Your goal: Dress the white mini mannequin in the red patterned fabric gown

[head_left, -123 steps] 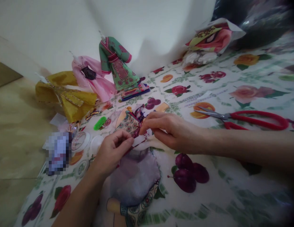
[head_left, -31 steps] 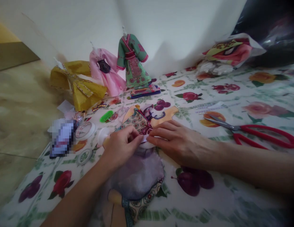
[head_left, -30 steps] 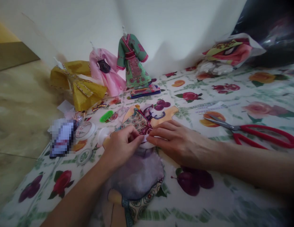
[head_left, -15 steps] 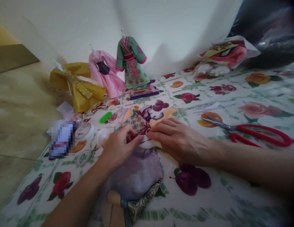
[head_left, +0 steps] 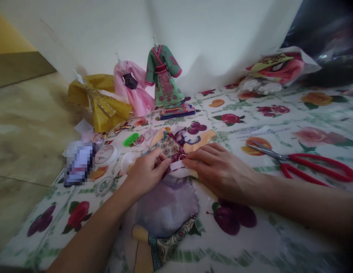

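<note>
A fruit-and-flower-print tablecloth (head_left: 278, 242) carries a flat doll figure (head_left: 168, 146) near the middle, red-handled scissors (head_left: 280, 156) right, and a larger tape roll (head_left: 115, 155), smaller roll (head_left: 111, 181) and green oval piece (head_left: 131, 139) left. Folded patterned fabric (head_left: 178, 112) lies far, towards the middle; bagged cloth (head_left: 284, 71) sits far right.

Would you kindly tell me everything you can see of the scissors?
The scissors have grey, metal-looking blades, slightly parted, and red loop handles; the right forearm partly hides the lower one. They lie unheld on the patterned tablecloth, rightward of the right hand, blades pointing left over a printed orange fruit.
</note>
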A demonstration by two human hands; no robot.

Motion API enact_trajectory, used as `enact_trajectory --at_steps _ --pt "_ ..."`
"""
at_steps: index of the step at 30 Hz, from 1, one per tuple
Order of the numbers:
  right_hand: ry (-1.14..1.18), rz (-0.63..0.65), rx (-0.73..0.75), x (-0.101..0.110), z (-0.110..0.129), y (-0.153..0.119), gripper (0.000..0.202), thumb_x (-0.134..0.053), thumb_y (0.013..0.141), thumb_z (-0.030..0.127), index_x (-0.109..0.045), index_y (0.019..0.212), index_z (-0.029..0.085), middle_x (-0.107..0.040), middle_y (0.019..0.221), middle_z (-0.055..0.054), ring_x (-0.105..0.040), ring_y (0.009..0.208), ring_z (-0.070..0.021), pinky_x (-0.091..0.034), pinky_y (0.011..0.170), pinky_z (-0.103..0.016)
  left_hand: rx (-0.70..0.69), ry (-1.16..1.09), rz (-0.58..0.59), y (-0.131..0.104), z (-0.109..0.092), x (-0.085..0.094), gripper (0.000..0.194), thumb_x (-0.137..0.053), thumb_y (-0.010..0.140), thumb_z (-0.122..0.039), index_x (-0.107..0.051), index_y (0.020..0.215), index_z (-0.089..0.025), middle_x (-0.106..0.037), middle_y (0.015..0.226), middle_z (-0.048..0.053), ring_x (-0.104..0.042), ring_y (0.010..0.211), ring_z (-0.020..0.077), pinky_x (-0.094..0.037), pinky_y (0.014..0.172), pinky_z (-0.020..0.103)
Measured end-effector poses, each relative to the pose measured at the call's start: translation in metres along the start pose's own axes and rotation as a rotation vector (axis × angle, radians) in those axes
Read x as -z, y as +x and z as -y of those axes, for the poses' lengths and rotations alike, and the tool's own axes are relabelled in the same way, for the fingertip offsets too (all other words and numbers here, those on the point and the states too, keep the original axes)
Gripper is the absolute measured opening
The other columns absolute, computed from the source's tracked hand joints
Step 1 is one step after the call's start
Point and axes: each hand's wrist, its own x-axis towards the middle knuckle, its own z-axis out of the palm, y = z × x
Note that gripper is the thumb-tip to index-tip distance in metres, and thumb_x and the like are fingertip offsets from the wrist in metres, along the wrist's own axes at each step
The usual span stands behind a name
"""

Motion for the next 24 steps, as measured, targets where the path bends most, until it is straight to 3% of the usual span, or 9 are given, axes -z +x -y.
enact_trajectory --at_steps 5,16,19,24 --pt "-0.014 -0.003 0.037 0.001 0.003 0.001 0.032 -0.043 0.094 0.013 -0.065 0.117 0.011 -0.067 0.107 -0.013 -0.059 0.094 -0.0250 -0.044 0.084 -0.041 0.024 0.016 0.007 -0.001 0.004 -0.002 0.043 -0.062 0.078 -0.064 -0.058 0.082 -0.021 -0.056 0.059 -0.003 -0.048 0.053 0.0125 -0.029 0.048 0.023" --pt "-0.037 -0.023 0.004 0.000 0.003 -0.003 0.030 -0.044 0.093 0.011 -0.068 0.110 0.010 -0.070 0.106 -0.014 -0.062 0.090 -0.0236 -0.045 0.083 -0.040 0.016 -0.178 0.158 0.006 0.018 0.002 0.039 -0.067 0.078 -0.058 -0.057 0.087 -0.021 -0.056 0.059 -0.004 -0.048 0.051 0.0110 -0.030 0.045 0.020" --pt "-0.003 -0.009 -0.046 0.005 0.004 0.000 0.034 -0.042 0.093 0.012 -0.065 0.117 0.011 -0.069 0.107 -0.013 -0.062 0.094 -0.0250 -0.046 0.084 -0.042 0.025 -0.221 0.193 0.005 0.015 0.004 0.039 -0.062 0.081 -0.059 -0.056 0.087 -0.021 -0.057 0.058 -0.004 -0.049 0.051 0.0111 -0.032 0.045 0.020" --pt "0.020 0.084 -0.077 0.004 0.010 0.003 0.042 -0.044 0.092 0.013 -0.056 0.132 0.008 -0.065 0.117 -0.015 -0.058 0.106 -0.0294 -0.046 0.090 -0.047 0.040 -0.181 0.100 0.004 0.013 0.000 0.038 -0.062 0.080 -0.059 -0.057 0.082 -0.021 -0.059 0.056 -0.003 -0.050 0.049 0.0117 -0.030 0.044 0.021"
